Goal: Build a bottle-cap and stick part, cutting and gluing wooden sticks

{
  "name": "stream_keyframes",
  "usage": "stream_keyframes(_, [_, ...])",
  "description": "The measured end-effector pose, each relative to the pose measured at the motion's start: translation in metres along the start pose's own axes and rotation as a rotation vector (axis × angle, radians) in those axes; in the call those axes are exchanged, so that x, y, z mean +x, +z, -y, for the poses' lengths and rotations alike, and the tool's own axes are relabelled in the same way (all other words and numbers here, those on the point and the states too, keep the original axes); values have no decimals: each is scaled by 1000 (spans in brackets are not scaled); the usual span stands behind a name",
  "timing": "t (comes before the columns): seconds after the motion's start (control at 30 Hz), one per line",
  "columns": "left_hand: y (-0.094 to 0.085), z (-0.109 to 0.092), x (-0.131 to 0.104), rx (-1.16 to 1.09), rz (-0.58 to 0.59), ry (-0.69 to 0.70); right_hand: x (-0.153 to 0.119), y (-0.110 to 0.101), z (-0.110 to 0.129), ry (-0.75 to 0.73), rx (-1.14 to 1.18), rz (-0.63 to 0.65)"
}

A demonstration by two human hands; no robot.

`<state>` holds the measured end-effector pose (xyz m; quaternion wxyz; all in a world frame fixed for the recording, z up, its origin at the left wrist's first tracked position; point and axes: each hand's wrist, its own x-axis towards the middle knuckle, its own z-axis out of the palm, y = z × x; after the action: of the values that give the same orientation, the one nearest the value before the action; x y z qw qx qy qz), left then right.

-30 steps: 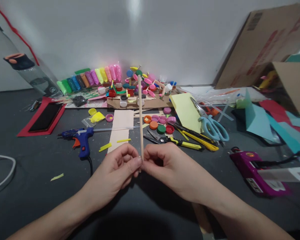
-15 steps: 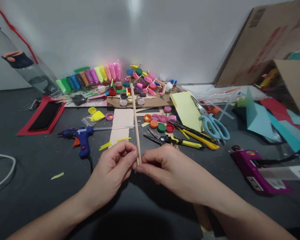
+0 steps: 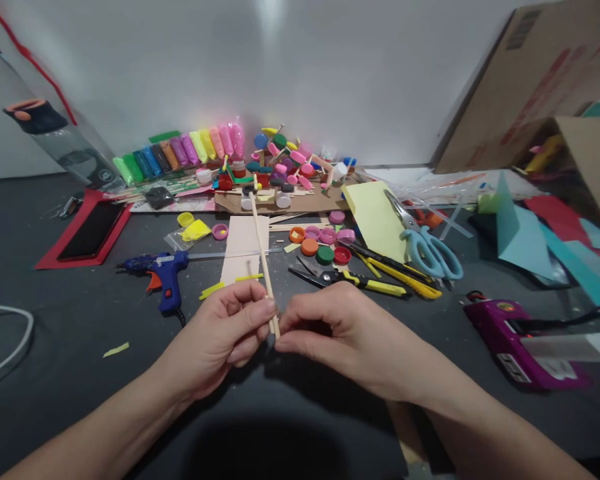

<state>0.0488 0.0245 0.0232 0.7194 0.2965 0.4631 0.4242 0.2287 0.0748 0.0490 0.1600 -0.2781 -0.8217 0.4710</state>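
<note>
Two thin wooden sticks (image 3: 261, 253) lie side by side above the desk, pointing away from me, their upper ends near the clutter at the back. My left hand (image 3: 225, 330) is closed on them, pinching near the lower end between thumb and fingers. From the other side, my right hand (image 3: 343, 333) is closed at the same lower end, thumb tip against the sticks; its fingertips are partly hidden. Beyond the left hand lie yellow strips (image 3: 213, 291) and a pale strip of card (image 3: 240, 250). Pliers-like cutters (image 3: 353, 280) with yellow-and-black handles lie past my right hand.
A blue glue gun (image 3: 167, 273) lies at left, near a black phone (image 3: 91, 230) on red paper. Bottle caps (image 3: 325, 255), a yellow utility knife (image 3: 405, 279) and blue-handled scissors (image 3: 430, 253) are at centre right. A purple device (image 3: 520, 343) stands farther right.
The far end of the sticks has dropped and swung left. Both hands still grip near the lower end, and the fingertips have shifted slightly along it.
</note>
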Motion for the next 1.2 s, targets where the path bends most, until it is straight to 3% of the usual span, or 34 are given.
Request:
stream_keyframes(0.13, [2, -2, 1, -33, 23, -2, 0, 1, -3, -122, -31, -44])
stream_keyframes(0.37, [0, -1, 0, -34, 36, 18, 0, 2, -4, -114, -131, -86])
stream_keyframes(0.6, [-1, -2, -1, 4, 8, 60, 2, 0, -3, 76, 120, -11])
stream_keyframes(0.77, [-1, -1, -3, -14, 9, 67, 0, 6, -8, -135, -102, -142])
stream_keyframes(0.97, [0, -1, -2, -14, 6, 69, 0, 9, -11, -377, -427, -161])
stream_keyframes(1.2, [-4, 0, 0, 102, -39, 90, 1, 7, -13, -383, -465, -142])
